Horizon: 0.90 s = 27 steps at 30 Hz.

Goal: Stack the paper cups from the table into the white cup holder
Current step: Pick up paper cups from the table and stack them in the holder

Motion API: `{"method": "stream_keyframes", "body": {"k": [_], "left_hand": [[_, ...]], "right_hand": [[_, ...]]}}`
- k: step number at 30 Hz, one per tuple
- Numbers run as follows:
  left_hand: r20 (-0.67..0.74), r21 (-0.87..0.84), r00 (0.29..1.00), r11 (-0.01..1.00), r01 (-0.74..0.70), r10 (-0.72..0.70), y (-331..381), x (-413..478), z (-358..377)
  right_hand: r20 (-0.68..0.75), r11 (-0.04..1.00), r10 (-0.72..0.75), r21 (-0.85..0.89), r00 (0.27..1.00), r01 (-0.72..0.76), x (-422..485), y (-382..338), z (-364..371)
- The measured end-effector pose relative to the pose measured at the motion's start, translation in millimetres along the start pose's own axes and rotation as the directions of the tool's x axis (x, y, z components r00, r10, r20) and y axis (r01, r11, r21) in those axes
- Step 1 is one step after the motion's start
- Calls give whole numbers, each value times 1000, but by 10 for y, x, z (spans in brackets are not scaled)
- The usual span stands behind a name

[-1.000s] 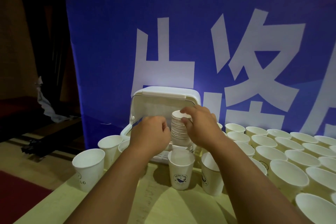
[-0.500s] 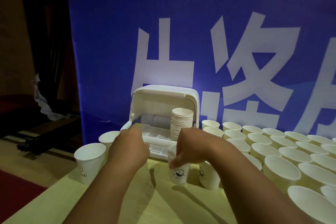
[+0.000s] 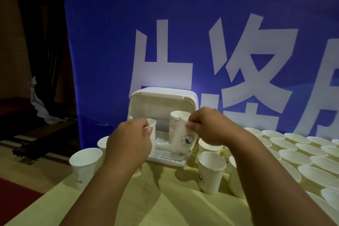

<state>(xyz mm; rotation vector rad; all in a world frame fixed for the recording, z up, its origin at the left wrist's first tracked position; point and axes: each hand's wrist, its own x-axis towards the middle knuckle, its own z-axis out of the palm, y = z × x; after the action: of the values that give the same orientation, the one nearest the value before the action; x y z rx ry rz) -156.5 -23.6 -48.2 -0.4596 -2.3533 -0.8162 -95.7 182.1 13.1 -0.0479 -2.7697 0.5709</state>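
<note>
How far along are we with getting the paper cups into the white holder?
Done: one tall stack of white paper cups already stands inside the white plastic cup holder. In hand: the left hand holds a single white paper cup, and the right hand pinches a blue-logo paper cup by its rim, both in front of the holder. Left: many loose cups on the yellow-green table, mostly to the right.

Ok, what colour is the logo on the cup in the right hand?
Dark blue, on the white cup the right hand pinches; head view.
</note>
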Motion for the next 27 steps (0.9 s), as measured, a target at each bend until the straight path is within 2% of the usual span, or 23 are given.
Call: {"method": "stream_keyframes", "body": {"k": [4,9,12,17,21,23,25,27], "left_hand": [[-202,-224,974,963,-149,103,197,159,-28],[-206,-269,965,938,-217,164,513,537,1],[-176,-270,966,934,-234,191,689,648,122],[-68,-239,975,945,-223,213,729,720,423],[24,64,963,961,-269,268,679,720,575],[52,152,960,948,-280,275,653,695,644],[101,144,965,956,-256,243,609,672,705],[162,47,966,977,-209,200,540,643,765]], "right_hand": [[-244,996,59,84,968,-39,5,85,-173],[-543,979,158,195,825,-59,82,150,-165],[-647,964,221,256,730,-66,126,179,-143],[-730,955,254,292,635,-45,127,222,-150],[-727,952,260,303,636,-43,170,239,-112],[-722,955,248,294,646,-38,192,244,-85],[-716,960,231,277,658,-36,217,244,-60],[-708,965,210,260,674,-26,244,236,-19]]}}
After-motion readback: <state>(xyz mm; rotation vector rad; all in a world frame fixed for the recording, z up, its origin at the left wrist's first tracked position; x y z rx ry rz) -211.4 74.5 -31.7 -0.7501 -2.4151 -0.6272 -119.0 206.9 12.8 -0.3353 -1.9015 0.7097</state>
